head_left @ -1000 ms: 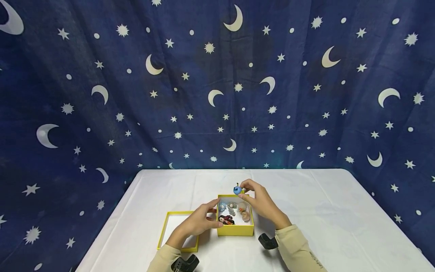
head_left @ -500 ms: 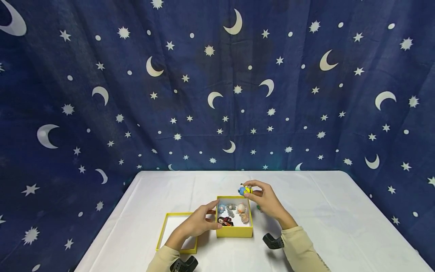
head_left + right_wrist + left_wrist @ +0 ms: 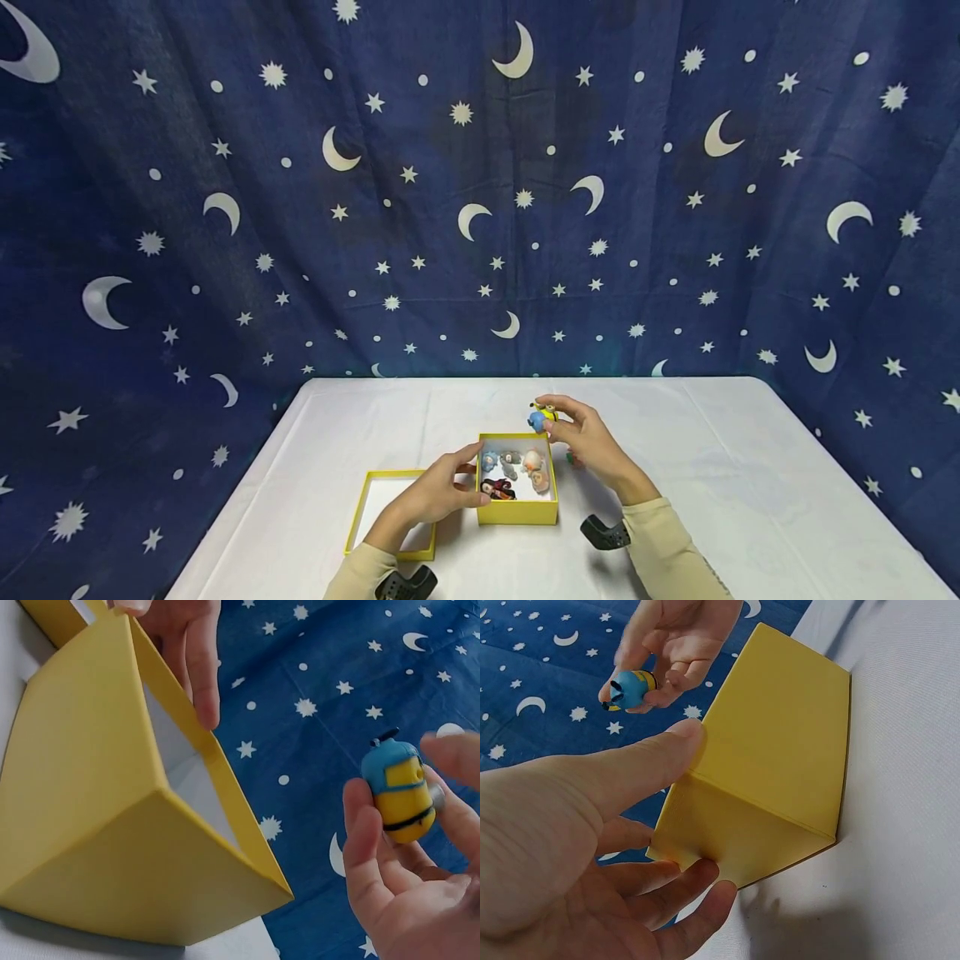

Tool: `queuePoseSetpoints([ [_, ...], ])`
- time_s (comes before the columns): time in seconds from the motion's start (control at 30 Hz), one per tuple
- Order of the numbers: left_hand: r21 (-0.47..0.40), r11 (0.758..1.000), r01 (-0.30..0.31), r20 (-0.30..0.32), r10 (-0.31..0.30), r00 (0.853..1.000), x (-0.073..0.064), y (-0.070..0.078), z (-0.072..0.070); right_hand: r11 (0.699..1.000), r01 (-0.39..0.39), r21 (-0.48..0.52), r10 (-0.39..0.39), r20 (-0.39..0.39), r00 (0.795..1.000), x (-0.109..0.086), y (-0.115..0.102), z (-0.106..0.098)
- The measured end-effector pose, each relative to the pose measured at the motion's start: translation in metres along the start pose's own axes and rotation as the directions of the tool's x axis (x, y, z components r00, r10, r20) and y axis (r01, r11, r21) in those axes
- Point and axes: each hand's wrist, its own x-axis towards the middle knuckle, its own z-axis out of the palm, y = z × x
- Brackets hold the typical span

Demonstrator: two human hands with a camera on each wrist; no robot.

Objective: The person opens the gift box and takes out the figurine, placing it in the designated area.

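Note:
My right hand (image 3: 590,439) pinches a small yellow-and-blue Minion figurine (image 3: 537,420) just above the far right corner of an open yellow box (image 3: 517,513). In the right wrist view, the figurine (image 3: 405,795) is tilted, its blue end up and a dark band round its yellow body. My left hand (image 3: 442,487) holds the box by its left side, thumb at the near corner and forefinger toward the far one. Inside the box lie several small figurines: a light-blue one (image 3: 490,461), grey ones (image 3: 510,471), pale orange ones (image 3: 539,481) and a dark-haired one in red and black (image 3: 498,489).
Left of the box, partly behind my left forearm, lies a yellow-rimmed lid (image 3: 356,508) with its white inside up. A small green-and-red object (image 3: 573,458) sits on the white-covered table (image 3: 720,500), half hidden by my right hand. A starry blue curtain (image 3: 420,225) hangs behind.
My right hand has moved slightly right with the Minion figurine and turned it, so more yellow shows. The green-and-red object has come into view beneath that hand. My left hand stays on the box.

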Motion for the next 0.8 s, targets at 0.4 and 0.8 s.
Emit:
queuePoseSetpoints([
  [0.4,0.006,1.0,-0.011,0.008,0.011,1.0,-0.001,0.003,0.0,0.994,0.105,0.027,-0.104,-0.059,0.993,-0.002,0.001,0.002],
  [0.8,0.01,1.0,-0.005,0.009,0.005,1.0,-0.001,0.002,-0.001,0.981,0.136,0.136,-0.123,-0.101,0.987,-0.002,-0.005,-0.009],
])
